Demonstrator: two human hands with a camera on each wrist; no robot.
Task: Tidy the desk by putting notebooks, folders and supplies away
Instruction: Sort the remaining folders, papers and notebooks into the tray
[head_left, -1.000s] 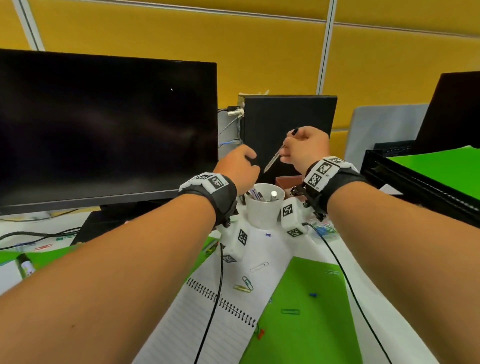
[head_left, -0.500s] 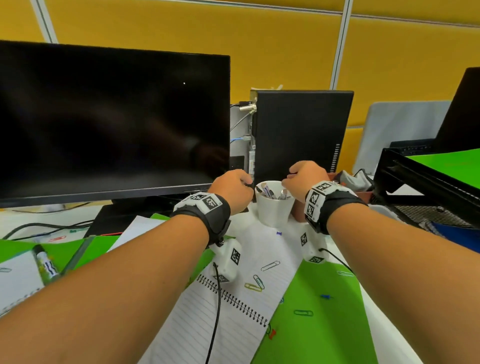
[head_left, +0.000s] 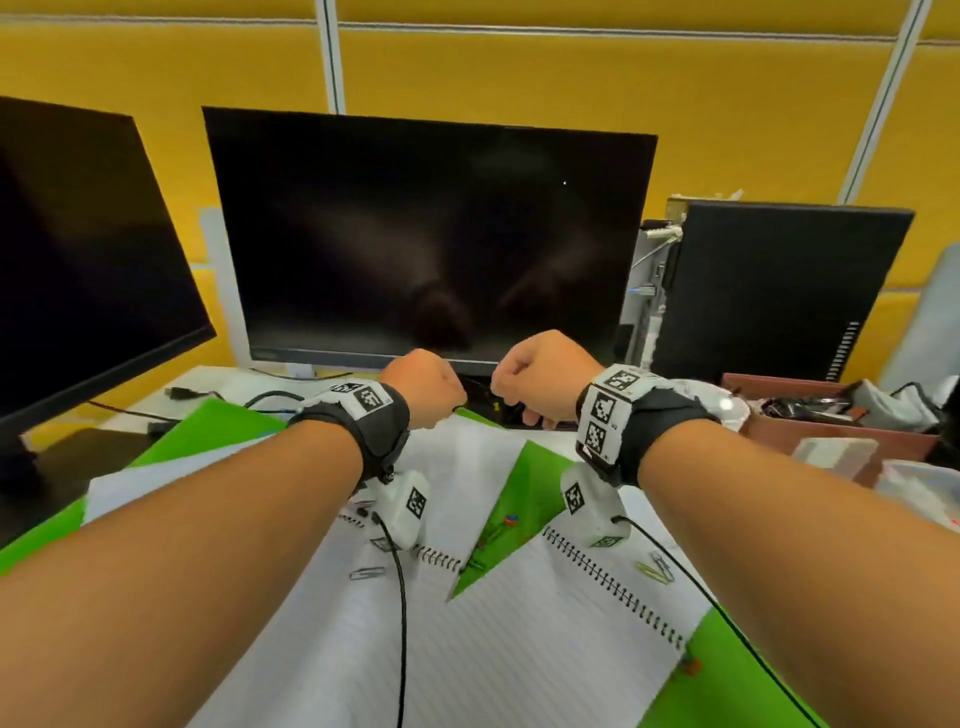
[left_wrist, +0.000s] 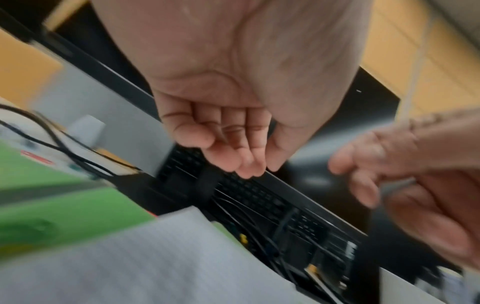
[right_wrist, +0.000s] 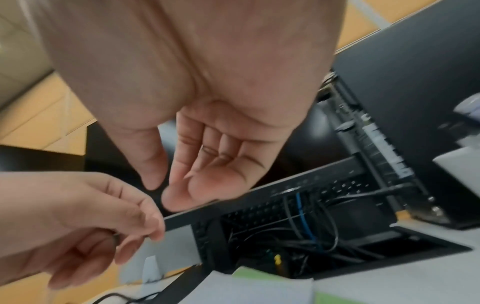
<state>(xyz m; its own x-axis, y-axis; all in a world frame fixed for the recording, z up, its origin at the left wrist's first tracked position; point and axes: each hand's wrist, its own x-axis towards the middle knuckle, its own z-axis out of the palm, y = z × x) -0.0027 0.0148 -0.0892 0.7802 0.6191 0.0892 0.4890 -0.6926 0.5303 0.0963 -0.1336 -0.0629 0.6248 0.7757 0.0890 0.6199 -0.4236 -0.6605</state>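
Note:
Two open spiral notebooks lie on the desk: one lined notebook (head_left: 545, 649) near me and another notebook (head_left: 457, 467) under my wrists. Green folders (head_left: 530, 493) lie beneath and between them. Loose paper clips (head_left: 366, 573) and coloured pins (head_left: 511, 518) are scattered over them. My left hand (head_left: 426, 387) and right hand (head_left: 540, 379) hover side by side above the far edge of the notebooks, in front of the monitor. In the wrist views the left hand (left_wrist: 233, 144) and right hand (right_wrist: 202, 164) have loosely curled fingers and hold nothing.
A dark monitor (head_left: 431, 244) stands straight ahead, a second monitor (head_left: 78, 260) at the left, and a black PC tower (head_left: 769, 291) at the right. A brown tray (head_left: 831, 431) with clutter sits at the right. Cables (right_wrist: 306, 236) fill an open desk slot under the monitor.
The right hand put the pen into the white cup and let go. Both hands then moved left, away from the cup, to the front of the monitor.

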